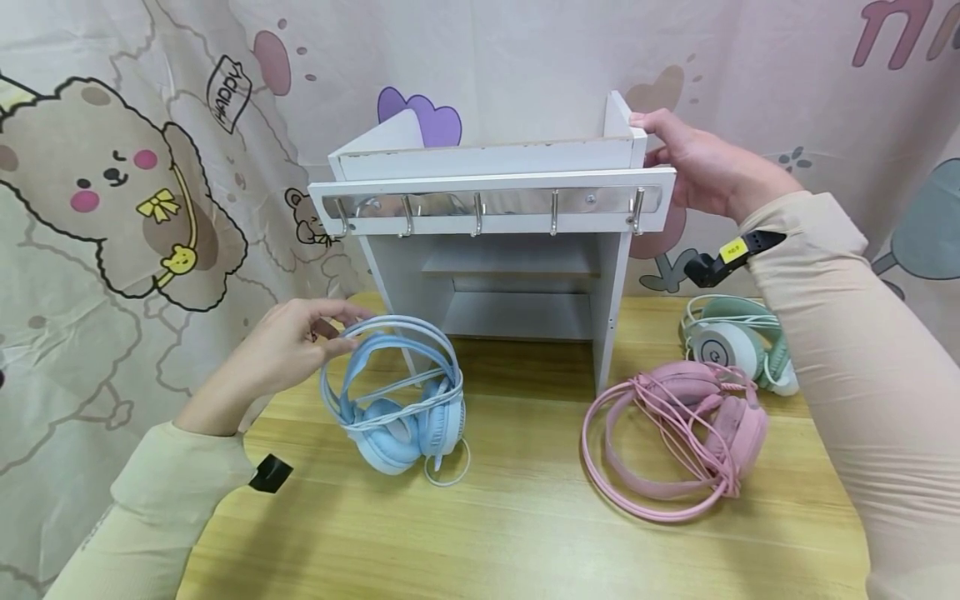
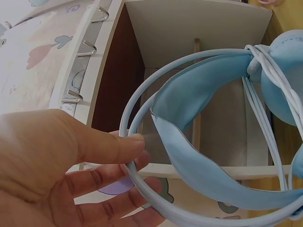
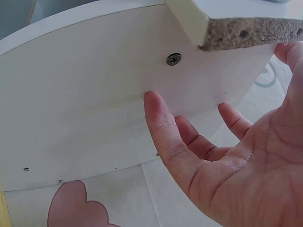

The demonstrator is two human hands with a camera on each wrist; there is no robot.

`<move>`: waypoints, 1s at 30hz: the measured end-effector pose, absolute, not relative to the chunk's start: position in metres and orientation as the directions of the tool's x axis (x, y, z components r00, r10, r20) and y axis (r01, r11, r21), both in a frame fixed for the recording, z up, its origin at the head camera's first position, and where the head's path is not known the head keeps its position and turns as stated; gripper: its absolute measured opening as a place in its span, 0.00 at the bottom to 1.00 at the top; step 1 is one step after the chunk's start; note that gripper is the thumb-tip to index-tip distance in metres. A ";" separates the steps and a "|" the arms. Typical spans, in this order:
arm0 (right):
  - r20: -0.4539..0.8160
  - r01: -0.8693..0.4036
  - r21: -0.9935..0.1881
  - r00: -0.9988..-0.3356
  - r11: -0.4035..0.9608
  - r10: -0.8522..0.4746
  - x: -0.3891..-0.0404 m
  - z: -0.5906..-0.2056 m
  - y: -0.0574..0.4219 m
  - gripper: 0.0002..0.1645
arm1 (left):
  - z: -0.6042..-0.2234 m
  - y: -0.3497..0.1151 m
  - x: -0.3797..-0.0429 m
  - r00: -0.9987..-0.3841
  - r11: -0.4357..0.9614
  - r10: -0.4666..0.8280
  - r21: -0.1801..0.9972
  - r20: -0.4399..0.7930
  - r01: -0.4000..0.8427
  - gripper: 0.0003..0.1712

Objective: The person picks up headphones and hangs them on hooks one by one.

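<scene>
My left hand (image 1: pixel 288 346) pinches the outer headband of the light-blue headphones (image 1: pixel 442 421) between thumb and fingers. Their thin white cable is wound around the band, and the padded inner strap (image 2: pixel 182 156) shows close in the left wrist view. The headphones are held in front of a white wooden shelf unit (image 1: pixel 487 157), left of its middle. A metal strip with several hooks (image 1: pixel 477 214) runs across the unit's front. My right hand (image 1: pixel 708 167) touches the unit's right side near the top; in the right wrist view its fingertips press the white side panel (image 3: pixel 94 104), below a screw.
Pink headphones (image 1: pixel 738 437) with a wound cable lie on the wooden table (image 1: pixel 525 508) at the right. Behind them sit green and white headphones (image 1: pixel 723 346), partly hidden by my right sleeve. A printed curtain (image 1: pixel 525 58) hangs behind the unit and along the left.
</scene>
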State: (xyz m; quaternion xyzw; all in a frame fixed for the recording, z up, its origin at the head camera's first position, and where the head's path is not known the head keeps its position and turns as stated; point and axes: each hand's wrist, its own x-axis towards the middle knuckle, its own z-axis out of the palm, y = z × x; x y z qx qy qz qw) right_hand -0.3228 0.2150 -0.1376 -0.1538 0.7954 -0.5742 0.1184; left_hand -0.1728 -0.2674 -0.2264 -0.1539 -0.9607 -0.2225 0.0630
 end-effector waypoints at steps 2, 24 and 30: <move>-0.014 -0.105 -0.950 -0.925 0.294 -0.379 -0.323 -0.138 0.215 0.35 | -0.226 -0.267 -0.173 -0.944 0.855 0.269 0.404 0.192 0.326 0.18; -0.004 -0.127 -0.943 -0.921 0.308 -0.391 -0.323 -0.138 0.216 0.34 | -0.215 -0.267 -0.172 -0.938 0.853 0.279 0.394 0.207 0.341 0.19; -0.005 -0.131 -0.940 -0.918 0.315 -0.396 -0.324 -0.138 0.216 0.34 | -0.211 -0.267 -0.173 -0.935 0.854 0.277 0.388 0.224 0.346 0.19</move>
